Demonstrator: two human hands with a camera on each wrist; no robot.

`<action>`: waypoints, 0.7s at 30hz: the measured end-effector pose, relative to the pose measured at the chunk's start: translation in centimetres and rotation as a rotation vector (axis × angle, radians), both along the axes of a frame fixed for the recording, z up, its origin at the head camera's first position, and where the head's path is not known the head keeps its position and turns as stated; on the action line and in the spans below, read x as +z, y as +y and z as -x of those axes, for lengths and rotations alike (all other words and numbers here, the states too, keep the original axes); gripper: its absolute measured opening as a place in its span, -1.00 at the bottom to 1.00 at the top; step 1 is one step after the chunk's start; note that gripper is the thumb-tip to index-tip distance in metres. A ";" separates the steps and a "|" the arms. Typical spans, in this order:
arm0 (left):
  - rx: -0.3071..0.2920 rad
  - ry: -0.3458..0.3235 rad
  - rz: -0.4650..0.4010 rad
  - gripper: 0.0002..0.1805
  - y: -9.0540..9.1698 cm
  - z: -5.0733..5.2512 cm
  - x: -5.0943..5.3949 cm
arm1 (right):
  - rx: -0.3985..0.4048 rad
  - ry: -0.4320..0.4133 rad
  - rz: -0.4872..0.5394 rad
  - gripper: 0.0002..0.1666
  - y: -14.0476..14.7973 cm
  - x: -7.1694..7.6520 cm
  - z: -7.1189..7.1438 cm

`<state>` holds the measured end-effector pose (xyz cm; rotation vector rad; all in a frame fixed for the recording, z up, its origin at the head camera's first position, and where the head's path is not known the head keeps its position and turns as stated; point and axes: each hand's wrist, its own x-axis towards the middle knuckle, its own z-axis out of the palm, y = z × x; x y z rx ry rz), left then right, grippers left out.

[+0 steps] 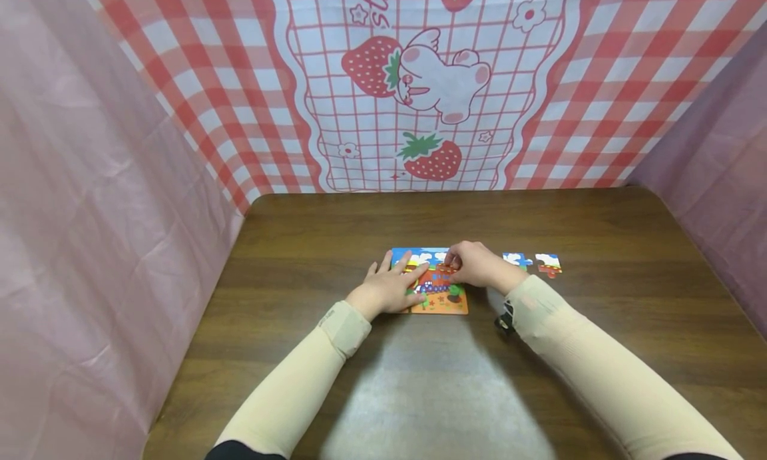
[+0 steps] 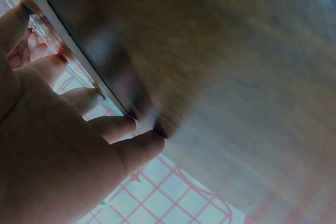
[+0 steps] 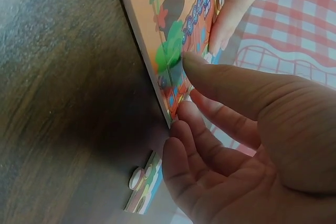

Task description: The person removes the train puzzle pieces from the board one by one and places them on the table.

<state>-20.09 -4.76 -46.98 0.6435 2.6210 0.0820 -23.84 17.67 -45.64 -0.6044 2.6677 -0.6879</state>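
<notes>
A colourful jigsaw puzzle (image 1: 440, 307) with a red train picture, blue sky and orange ground lies flat on the table. My left hand (image 1: 383, 291) rests on its left part, fingers spread over the picture. At the puzzle's upper right, my right hand (image 1: 476, 265) has thumb and fingers curled together, pinching what seems to be a puzzle piece, mostly hidden by the fingers. In the right wrist view the thumb (image 3: 220, 80) touches the picture beside a green bush, with the fingertips at the puzzle's edge.
Right of the right hand lie two loose puzzle pieces, a blue-and-white one (image 1: 513, 259) and one with sky and red (image 1: 548, 263). The brown wooden table (image 1: 299, 247) meets a red checked cloth (image 1: 263, 114) at the back. Pink curtains (image 1: 108, 214) hang at both sides.
</notes>
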 end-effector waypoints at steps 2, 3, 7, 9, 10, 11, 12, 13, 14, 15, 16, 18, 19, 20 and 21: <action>-0.001 0.002 -0.004 -0.23 0.0 0.0 0.0 | -0.006 -0.004 0.000 -0.63 -0.1 0.0 0.0; -0.002 0.002 -0.005 -0.23 0.0 -0.1 0.0 | -0.011 -0.005 -0.001 -0.63 -0.1 0.0 0.0; -0.006 0.006 -0.008 -0.23 -0.1 -0.1 0.0 | -0.032 -0.010 -0.009 -0.70 -0.2 -0.1 0.2; -0.008 0.010 -0.007 -0.23 -0.1 0.0 0.0 | -0.037 -0.012 -0.019 -0.79 -0.2 0.0 0.2; -0.009 0.011 -0.007 -0.23 -0.1 0.0 -0.1 | -0.037 -0.011 -0.023 -0.82 -0.3 0.0 0.2; -0.010 0.013 -0.007 -0.22 -0.1 0.0 -0.1 | -0.037 -0.011 -0.026 -0.85 -0.2 0.0 0.2; -0.010 0.014 -0.007 -0.22 -0.1 0.0 -0.1 | -0.034 -0.009 -0.031 -0.86 -0.2 0.0 0.2; -0.011 0.013 -0.006 -0.22 -0.1 0.0 -0.1 | -0.031 -0.008 -0.028 -0.86 -0.2 0.0 0.1; -0.010 0.013 -0.006 -0.22 -0.1 0.0 -0.1 | -0.026 -0.007 -0.025 -0.87 -0.1 0.0 0.1; -0.010 0.013 -0.005 -0.22 -0.1 0.0 -0.2 | -0.023 -0.005 -0.021 -0.88 -0.1 0.0 0.1; -0.009 0.012 -0.005 -0.22 -0.1 0.0 -0.2 | -0.020 -0.003 -0.016 -0.90 0.0 0.0 0.0; -0.009 0.010 -0.004 -0.22 -0.1 0.0 -0.2 | -0.012 0.003 -0.005 -0.92 0.2 -0.1 0.0; -0.007 0.009 -0.003 -0.22 -0.1 0.0 -0.2 | -0.009 0.006 0.001 -0.92 0.3 -0.1 -0.1; -0.006 0.008 -0.003 -0.22 -0.1 0.0 -0.2 | -0.006 0.014 0.005 -0.93 0.4 -0.1 -0.1; -0.004 0.008 -0.004 -0.22 -0.1 0.0 -0.2 | -0.006 0.018 0.011 -0.92 0.5 -0.1 -0.1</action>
